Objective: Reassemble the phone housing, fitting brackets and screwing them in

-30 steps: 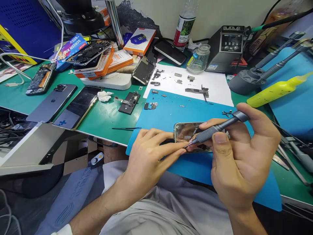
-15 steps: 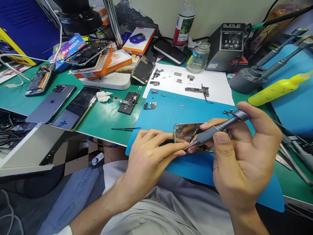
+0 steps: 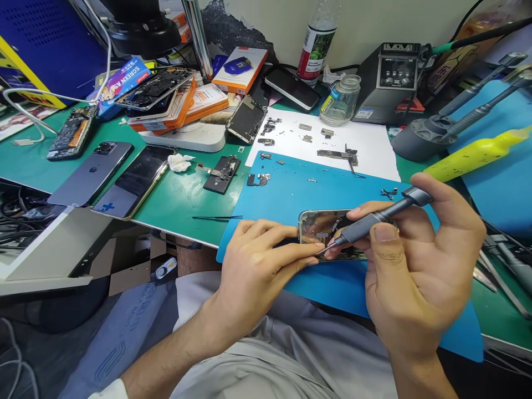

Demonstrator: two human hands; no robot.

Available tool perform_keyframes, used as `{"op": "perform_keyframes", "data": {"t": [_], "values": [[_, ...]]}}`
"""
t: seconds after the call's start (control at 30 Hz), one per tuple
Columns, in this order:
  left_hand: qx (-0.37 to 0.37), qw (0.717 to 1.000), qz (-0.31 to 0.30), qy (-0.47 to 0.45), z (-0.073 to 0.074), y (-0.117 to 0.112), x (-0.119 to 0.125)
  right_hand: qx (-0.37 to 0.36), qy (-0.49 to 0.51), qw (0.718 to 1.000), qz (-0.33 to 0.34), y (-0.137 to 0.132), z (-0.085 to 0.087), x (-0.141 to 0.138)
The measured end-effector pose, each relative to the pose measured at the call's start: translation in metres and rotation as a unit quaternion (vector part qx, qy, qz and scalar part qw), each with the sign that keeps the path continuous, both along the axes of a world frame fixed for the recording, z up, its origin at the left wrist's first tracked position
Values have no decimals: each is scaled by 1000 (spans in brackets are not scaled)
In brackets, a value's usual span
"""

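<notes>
An opened phone housing [image 3: 310, 223] with a shiny metal rim lies on the blue mat. My left hand [image 3: 260, 266] grips its left end, index finger and thumb close together at the near edge. In my right hand [image 3: 415, 271] is a grey precision screwdriver [image 3: 362, 227], slanted down to the left. Its thin tip meets the near edge of the housing beside my left fingertips. My right index finger rests against the driver's top cap, while the thumb and other fingers pinch the knurled grip. Both hands hide much of the housing's inside.
Small phone parts lie on the blue mat [image 3: 286, 194] and white paper [image 3: 291, 124]. Black tweezers [image 3: 216, 217] sit left of the mat. A phone battery [image 3: 222, 174], two phones, stacked boxes, a glass jar [image 3: 341, 100] and a yellow bottle [image 3: 477, 155] stand around.
The view has shifted slightly, so everything on the bench appears a little farther right. Both hands keep their grip, and the screwdriver tip stays at the housing's near edge.
</notes>
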State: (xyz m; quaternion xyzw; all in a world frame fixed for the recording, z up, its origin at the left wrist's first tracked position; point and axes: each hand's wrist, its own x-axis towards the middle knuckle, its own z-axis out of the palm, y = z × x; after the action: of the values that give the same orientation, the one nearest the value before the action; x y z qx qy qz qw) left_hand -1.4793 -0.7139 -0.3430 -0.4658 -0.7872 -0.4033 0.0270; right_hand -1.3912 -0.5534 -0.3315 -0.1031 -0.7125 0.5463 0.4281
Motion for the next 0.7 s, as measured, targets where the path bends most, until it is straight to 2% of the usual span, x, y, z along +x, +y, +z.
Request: {"op": "perform_keyframes", "data": {"t": [0.7], "values": [[-3,1000,9,19,-2,0,0,4,-13,1000,-8,0,0,-1]]}}
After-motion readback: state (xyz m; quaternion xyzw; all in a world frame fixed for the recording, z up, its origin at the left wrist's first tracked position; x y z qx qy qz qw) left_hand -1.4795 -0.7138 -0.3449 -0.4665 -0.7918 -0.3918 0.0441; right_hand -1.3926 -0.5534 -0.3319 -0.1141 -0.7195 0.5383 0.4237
